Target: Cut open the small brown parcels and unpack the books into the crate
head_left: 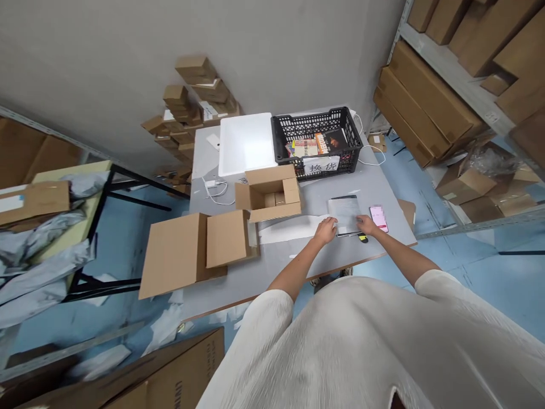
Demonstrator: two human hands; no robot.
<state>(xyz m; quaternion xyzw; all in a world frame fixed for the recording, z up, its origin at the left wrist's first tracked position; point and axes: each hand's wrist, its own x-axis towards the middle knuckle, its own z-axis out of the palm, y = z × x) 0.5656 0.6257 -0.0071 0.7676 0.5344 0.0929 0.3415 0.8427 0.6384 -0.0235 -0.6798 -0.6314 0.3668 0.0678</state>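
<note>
A flat rectangular packet (344, 210), translucent grey-white wrap over something dark-edged, lies on the table in front of me. My left hand (326, 229) is closed at its left edge, fingers bent and thumb on the wrap. From the other side my right hand (366, 225) pinches the packet's right edge. Just below the right fingers lies a small yellow and black tool (363, 238), its kind unclear. A phone with a lit pink screen (378, 218) rests beyond my right hand. Left of my left hand stretches a white sheet (289, 229).
A black plastic crate (355, 153) with books stands at the back beside a white foam tray (247, 145). An open carton (275, 193) sits mid-table; larger cartons (172, 258) reach past the left edge. White cables (219, 190) lie nearby. Loaded shelving (468, 62) rises at right.
</note>
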